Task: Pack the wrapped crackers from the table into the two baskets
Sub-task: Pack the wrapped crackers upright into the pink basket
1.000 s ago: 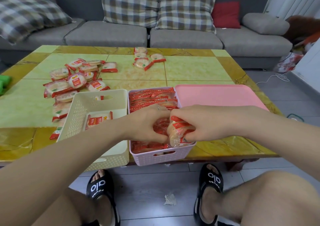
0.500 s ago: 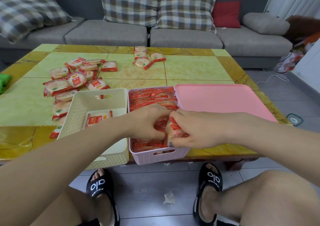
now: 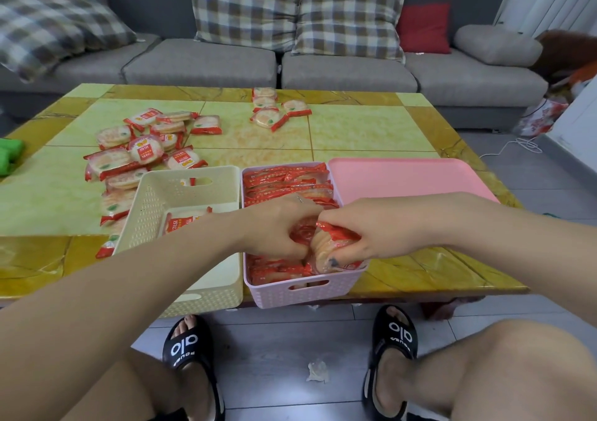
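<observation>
Both hands are down in the pink basket, which is pretty much full of crackers. Right hand is closed on a cracker pack held on edge, left hand curled into the packs next to it, can't tell what it's got tbh. Cream basket on the left has 1 pack. Loose crackers w/ more farther back on the worktop.

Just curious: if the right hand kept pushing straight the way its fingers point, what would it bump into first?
Most likely the left hand, knuckle-to-knuckle with the right hand over the pink basket; depth is unclear.
</observation>
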